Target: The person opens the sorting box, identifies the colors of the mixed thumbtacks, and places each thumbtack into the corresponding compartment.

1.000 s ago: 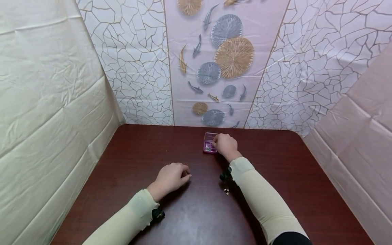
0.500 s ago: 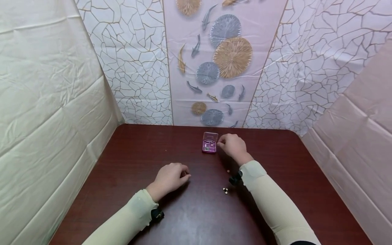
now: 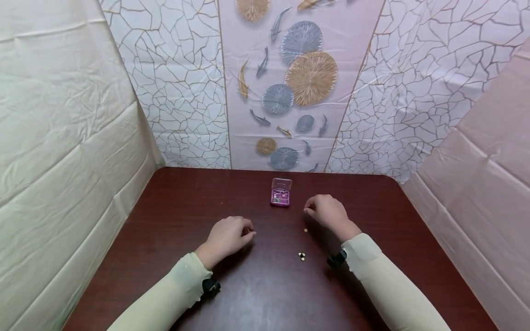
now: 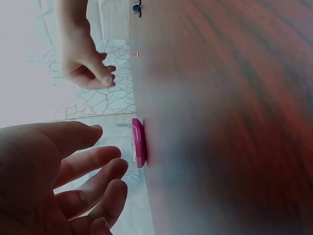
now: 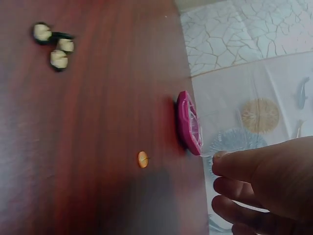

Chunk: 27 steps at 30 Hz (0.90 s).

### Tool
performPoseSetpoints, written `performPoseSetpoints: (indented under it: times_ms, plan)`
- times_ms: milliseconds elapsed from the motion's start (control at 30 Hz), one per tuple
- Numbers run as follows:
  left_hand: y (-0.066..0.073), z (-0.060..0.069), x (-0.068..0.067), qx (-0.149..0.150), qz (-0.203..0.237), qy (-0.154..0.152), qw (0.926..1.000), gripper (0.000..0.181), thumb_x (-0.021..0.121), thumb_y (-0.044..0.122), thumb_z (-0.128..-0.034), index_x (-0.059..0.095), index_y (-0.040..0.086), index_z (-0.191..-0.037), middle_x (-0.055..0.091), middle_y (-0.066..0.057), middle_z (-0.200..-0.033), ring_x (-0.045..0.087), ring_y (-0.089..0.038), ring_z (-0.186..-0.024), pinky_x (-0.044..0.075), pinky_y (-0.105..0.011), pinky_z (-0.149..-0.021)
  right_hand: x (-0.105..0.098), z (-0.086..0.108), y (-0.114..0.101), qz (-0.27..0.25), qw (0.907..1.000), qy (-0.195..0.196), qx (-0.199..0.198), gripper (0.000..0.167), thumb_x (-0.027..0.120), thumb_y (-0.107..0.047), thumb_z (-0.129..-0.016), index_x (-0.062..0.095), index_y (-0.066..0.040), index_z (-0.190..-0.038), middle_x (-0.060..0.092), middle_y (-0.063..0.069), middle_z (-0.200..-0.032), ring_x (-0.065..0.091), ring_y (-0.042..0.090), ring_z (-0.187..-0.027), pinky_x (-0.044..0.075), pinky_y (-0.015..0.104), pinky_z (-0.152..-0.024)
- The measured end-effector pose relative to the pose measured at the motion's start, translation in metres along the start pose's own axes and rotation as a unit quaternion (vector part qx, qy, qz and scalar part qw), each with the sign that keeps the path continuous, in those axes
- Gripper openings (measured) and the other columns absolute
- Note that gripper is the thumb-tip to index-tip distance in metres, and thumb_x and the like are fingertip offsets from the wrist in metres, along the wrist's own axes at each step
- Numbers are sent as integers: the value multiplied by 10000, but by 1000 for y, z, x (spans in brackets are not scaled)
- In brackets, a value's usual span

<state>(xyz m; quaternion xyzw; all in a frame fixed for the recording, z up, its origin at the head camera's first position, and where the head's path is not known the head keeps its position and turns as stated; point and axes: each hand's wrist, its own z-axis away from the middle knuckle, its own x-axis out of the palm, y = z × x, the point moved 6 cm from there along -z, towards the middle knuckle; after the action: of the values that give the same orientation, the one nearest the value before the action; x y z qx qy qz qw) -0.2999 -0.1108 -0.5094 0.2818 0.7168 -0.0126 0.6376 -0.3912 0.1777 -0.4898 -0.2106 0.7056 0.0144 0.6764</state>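
Right hand [image 3: 328,213] backs off pink box [image 3: 280,197], leaving it untouched; fingers loosely curled, empty. Left hand [image 3: 227,236] likewise.

- Purple case [image 3: 280,205]: contents [image 3: 276,200] too small to identify.
- Left hand [image 4: 44,171]: cut off, left wrist view.
- Right hand [image 5: 279,181]: cut off, right wrist view.
- Black-and-cream cluster [image 5: 64,45]: blurred.

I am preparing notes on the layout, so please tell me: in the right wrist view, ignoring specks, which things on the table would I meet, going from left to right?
Black-and-cream cluster → small orange piece → pink case.
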Motion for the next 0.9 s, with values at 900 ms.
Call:
performPoseSetpoints:
  times_ms: [900]
  plan:
    - [1, 2, 1, -87, 56, -140, 9998, 93, 810, 332, -1018, 828, 241, -1015, 722, 115, -857, 616, -61, -697, 557, -342, -669, 27, 45, -10, 429, 9958, 140, -791, 96, 864, -259, -975, 813, -200, -920, 761, -50, -902, 721, 162, -803, 616, 447, -720]
